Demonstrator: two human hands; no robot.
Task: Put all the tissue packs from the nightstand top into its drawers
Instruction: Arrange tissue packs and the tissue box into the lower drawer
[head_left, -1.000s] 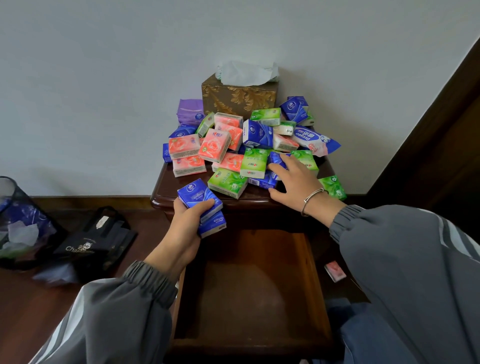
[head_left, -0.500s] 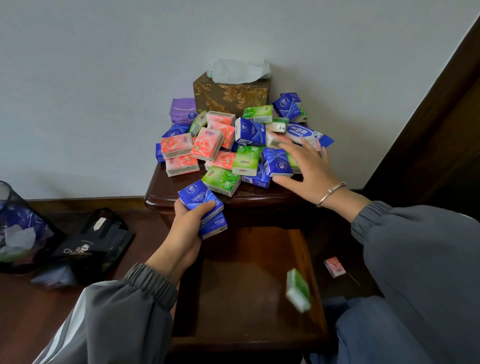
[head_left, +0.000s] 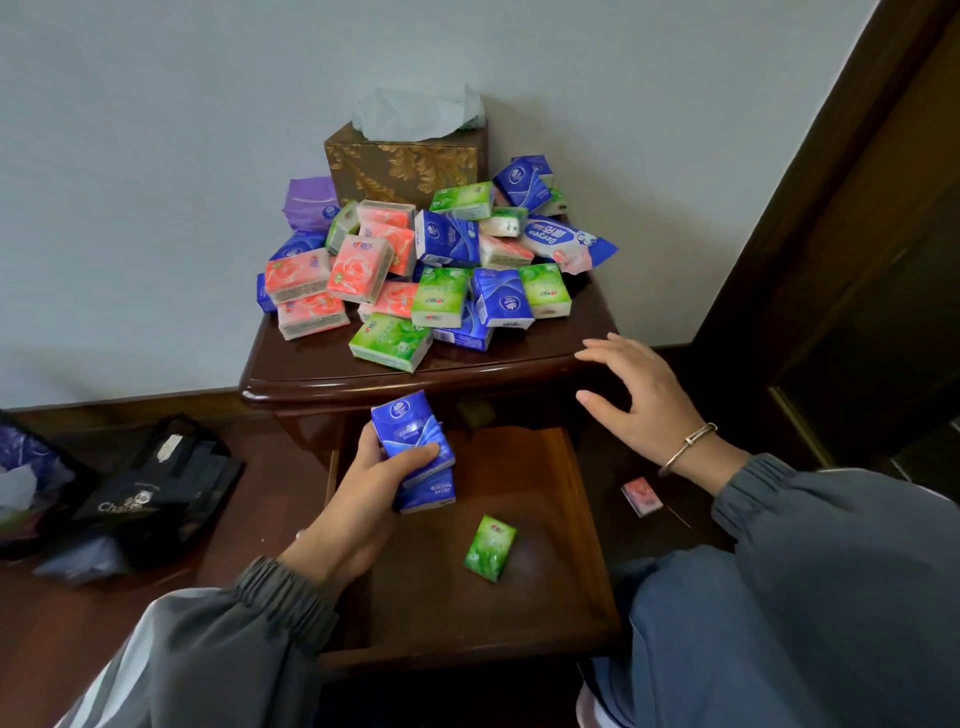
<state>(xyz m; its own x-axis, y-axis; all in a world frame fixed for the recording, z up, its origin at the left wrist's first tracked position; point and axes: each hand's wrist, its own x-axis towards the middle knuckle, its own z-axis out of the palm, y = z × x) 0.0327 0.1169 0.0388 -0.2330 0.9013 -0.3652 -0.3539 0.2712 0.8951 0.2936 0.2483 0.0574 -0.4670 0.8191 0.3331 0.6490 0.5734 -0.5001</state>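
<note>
Two blue packs (head_left: 415, 452) fill left grip (head_left: 363, 499).

The open drawer (head_left: 524, 597) floor lies mostly bare around one green tissue pack (head_left: 490, 547), while the nightstand top's front strip (head_left: 415, 382) is free before the piled packs (head_left: 415, 275) and tissue box (head_left: 405, 166)
</note>
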